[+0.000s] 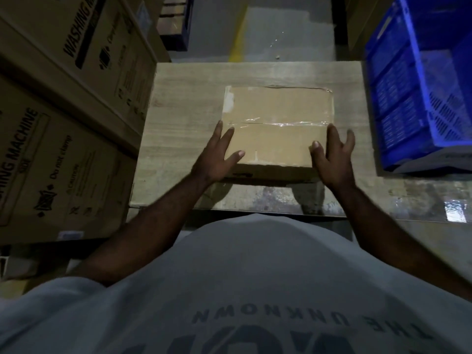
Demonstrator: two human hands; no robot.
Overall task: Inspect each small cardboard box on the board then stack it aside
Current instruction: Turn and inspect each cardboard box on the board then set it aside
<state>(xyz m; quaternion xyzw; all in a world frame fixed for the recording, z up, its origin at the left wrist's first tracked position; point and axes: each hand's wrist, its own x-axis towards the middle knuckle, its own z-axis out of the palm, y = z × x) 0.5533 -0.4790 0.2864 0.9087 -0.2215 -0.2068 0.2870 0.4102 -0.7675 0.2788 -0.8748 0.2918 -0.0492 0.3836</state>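
1. Now, the cardboard box point(278, 111) lies flat on the board point(184, 98), taped seam up. My left hand point(217, 159) is at its near-left corner and my right hand point(332, 162) at its near-right corner.
2. My fingers point(220, 129) on both sides are straight and spread, not curled round anything, and each thumb lies on the top face. I cannot tell whether my right fingers actually touch the side wall. If I lift from a hold this loose, I think the box could slide out between my palms.
3. Both hands sit at the near end only. Raising it from there would probably leave the far edge dragging on the board, or let the box tip away from me.
4. The clear tape point(281, 123) across the top looks glossy, so a thumb moved onto it might slip.
5. A pale torn patch point(228, 100) shows at the far-left corner. The light is dim, and I could easily pass over damage like that, or flaws on the hidden faces, if I turn the box too quickly.
6. The blue crate point(408, 98) stands just beside the board on my right and the washing machine cartons point(63, 149) crowd the left. A wide swing either way would likely knock the box against them.
7. Pulling the box toward me risks sliding it past the board's near edge.
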